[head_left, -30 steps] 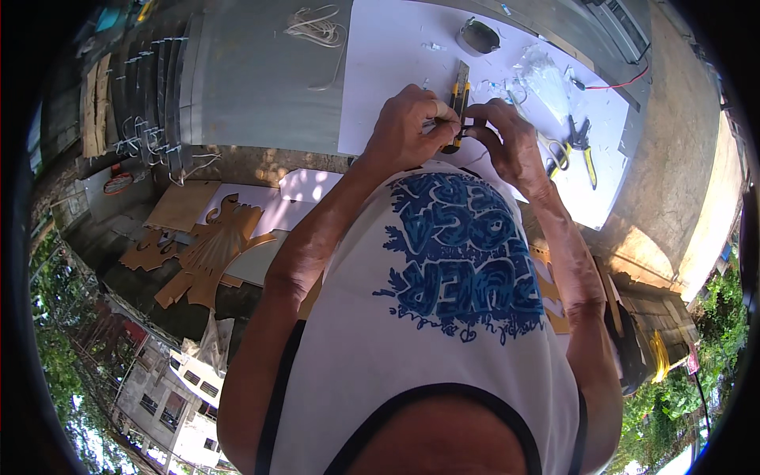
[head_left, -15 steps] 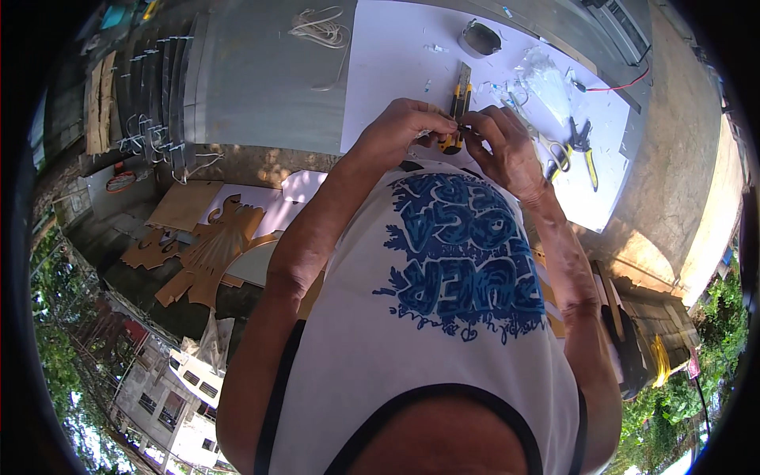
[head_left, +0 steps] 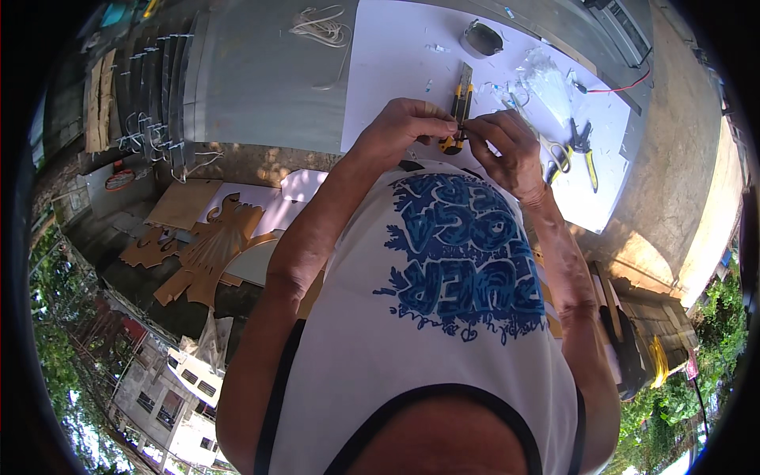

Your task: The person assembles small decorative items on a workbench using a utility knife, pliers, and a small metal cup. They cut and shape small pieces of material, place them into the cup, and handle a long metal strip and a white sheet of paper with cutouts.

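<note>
**Head view: Fingertip Hold on a Small Dark Piece point(head_left: 462, 127)**

Left: a coil of pale cord point(head_left: 319, 28) lies on the grey bench point(head_left: 253, 79). Next, my left hand point(head_left: 406, 131), its grip a thumb and forefinger pressed together on one side of the piece. Centre: the piece itself, near the handle end of a yellow-and-black utility knife point(head_left: 461, 99). I judge it light, easily dropped, and best pinched by its ends; its stiffness I cannot tell. Right: my right hand point(head_left: 508, 150) appears to pinch the other side, near black-and-yellow pliers point(head_left: 581, 141).
</note>
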Demonstrator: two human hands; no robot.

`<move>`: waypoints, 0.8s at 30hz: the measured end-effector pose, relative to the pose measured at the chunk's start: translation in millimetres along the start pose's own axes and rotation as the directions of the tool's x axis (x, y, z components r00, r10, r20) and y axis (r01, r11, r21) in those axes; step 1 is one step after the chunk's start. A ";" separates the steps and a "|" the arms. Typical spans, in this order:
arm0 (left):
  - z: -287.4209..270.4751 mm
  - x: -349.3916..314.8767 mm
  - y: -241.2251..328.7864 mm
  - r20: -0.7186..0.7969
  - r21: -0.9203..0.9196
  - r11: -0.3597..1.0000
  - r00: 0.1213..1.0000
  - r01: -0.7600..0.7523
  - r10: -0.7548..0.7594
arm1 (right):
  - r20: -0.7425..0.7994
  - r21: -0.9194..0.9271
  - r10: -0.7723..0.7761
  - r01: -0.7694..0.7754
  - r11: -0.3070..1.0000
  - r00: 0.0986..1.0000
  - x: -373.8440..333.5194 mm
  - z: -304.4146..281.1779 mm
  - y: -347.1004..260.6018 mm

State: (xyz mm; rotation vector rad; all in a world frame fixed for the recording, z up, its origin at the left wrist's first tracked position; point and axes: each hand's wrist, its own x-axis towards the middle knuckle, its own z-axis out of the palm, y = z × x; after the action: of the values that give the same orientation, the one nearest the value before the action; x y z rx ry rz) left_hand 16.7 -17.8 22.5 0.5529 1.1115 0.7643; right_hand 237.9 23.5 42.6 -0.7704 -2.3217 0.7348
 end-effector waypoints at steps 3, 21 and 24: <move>4.2 -6.2 2.1 -0.032 0.113 0.987 0.993 -0.113 0.118 | 0.023 0.126 0.169 -0.171 0.977 0.985 1.3 -1.0 -7.0; 23.6 -9.0 5.2 0.201 0.862 0.169 0.628 -0.478 0.751 | 0.098 0.212 0.404 -0.415 0.885 0.910 -0.9 -1.4 0.5; 24.9 -10.3 6.8 0.221 0.864 0.150 0.629 -0.481 0.746 | 0.104 0.219 0.395 -0.408 0.886 0.913 -1.9 -0.8 0.5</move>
State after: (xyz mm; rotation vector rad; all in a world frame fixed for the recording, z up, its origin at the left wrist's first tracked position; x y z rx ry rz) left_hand 35.7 -22.1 42.4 2.0175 1.5215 0.9486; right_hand 239.9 22.8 42.1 -1.1476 -2.0881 1.2038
